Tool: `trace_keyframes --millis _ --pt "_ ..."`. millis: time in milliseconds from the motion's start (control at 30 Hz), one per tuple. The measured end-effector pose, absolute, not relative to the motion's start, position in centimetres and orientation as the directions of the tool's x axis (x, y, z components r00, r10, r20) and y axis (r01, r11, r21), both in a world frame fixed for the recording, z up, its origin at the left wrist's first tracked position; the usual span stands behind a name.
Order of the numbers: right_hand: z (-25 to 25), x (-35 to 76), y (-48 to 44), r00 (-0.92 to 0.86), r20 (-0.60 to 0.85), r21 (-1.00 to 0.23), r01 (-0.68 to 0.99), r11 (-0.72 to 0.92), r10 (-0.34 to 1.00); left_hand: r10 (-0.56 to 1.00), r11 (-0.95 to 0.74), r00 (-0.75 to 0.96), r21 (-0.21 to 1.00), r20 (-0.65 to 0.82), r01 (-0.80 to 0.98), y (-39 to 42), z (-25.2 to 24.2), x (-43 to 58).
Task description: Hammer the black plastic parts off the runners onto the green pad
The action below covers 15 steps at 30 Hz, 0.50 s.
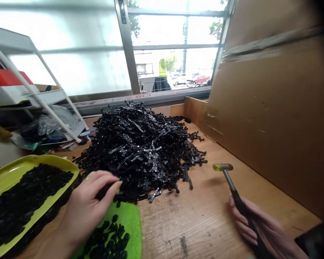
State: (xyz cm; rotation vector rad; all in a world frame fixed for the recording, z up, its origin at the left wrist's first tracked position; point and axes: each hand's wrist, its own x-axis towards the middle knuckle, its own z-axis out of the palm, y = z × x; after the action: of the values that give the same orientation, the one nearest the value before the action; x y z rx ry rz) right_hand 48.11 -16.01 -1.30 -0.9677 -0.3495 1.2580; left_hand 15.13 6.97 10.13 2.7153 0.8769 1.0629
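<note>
My right hand is wrapped around the black grip of a small hammer. The hammer's head has a yellowish tip and is raised above the table. At the front edge of a heap of black jointed linkage pieces, my left hand has thumb and forefinger pinched together; what is between them, if anything, is hidden. Below that hand lies a green mat with several small black rounded parts on it.
A yellow-green tray full of black parts stands at the left. Behind it is a white rack with bags and boxes. A cardboard sheet walls off the right side of the wooden table. A window runs along the back.
</note>
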Motion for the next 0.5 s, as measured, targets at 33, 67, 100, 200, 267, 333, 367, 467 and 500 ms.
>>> trace_keyframes --millis 33,67,100,200,267,333,367,467,500 --pt "-1.3 48.2 -16.0 0.309 -0.256 -0.765 -0.644 0.004 0.916 0.495 -0.857 0.625 0.221 0.603 0.466 7.5 11.0 17.1" --pt "-1.3 48.2 -16.1 0.296 -0.242 -0.762 -0.648 0.008 0.924 0.445 -0.877 0.663 0.142 0.601 0.460 7.9 11.6 19.0" --pt "-1.3 48.3 -16.1 0.283 -0.232 -0.759 -0.651 0.008 0.931 0.387 -0.893 0.711 0.046 0.587 0.448 8.4 12.2 20.9" --pt "-1.4 48.5 -16.2 0.273 -0.220 -0.753 -0.658 0.015 0.937 0.196 -0.925 0.902 -0.234 0.384 0.301 10.0 12.9 25.4" --pt "-1.4 48.6 -16.3 0.273 -0.224 -0.750 -0.661 0.014 0.936 0.129 -0.932 0.963 -0.303 0.236 0.199 11.1 12.9 27.3" --pt "-1.4 48.7 -16.3 0.276 -0.224 -0.750 -0.662 0.016 0.935 0.106 -0.941 0.978 -0.300 0.181 0.158 11.9 12.9 28.4" --pt "-1.4 48.8 -16.3 0.276 -0.225 -0.749 -0.662 0.015 0.935 0.096 -0.949 0.977 -0.279 0.190 0.148 12.1 13.0 28.6" --pt "-1.3 48.7 -16.3 0.268 -0.231 -0.751 -0.660 0.004 0.935 0.089 -0.987 0.930 -0.092 0.358 0.130 12.1 14.1 28.0" --pt "-1.2 48.7 -16.3 0.268 -0.237 -0.754 -0.657 -0.003 0.934 0.143 -0.989 0.880 0.029 0.452 0.146 11.9 14.6 27.3"
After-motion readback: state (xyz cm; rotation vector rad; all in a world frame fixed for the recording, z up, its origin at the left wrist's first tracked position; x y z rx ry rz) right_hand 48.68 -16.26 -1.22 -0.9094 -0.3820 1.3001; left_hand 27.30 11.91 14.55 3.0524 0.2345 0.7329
